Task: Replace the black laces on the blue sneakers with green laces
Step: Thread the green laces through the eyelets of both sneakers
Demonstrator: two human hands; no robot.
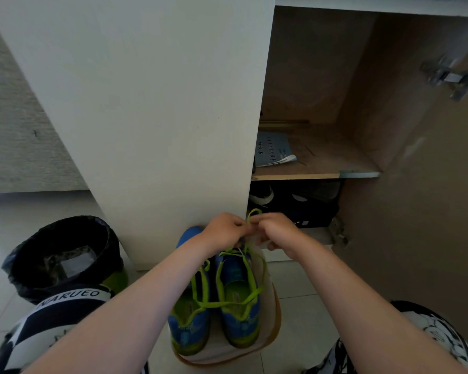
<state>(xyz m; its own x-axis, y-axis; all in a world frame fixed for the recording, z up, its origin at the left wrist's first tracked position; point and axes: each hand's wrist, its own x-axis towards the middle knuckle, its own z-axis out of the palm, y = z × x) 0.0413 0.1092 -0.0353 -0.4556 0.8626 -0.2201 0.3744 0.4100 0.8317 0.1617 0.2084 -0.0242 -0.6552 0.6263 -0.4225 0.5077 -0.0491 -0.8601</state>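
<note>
Hands | left hand (223, 231) and right hand (276, 231) both pinch green lace (254, 210) (looped up) | blue sneakers (241, 325) below

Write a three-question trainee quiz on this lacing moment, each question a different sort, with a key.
1. True or false: the left hand and the right hand both pinch the green lace over the blue sneakers.
2. What lies on the upper shelf of the open cabinet? A) a booklet B) a cup C) a hammer
3. Fill in: the bin left of the sneakers is lined with a ____ bag.

Key: 1 true; 2 A; 3 black.
</note>
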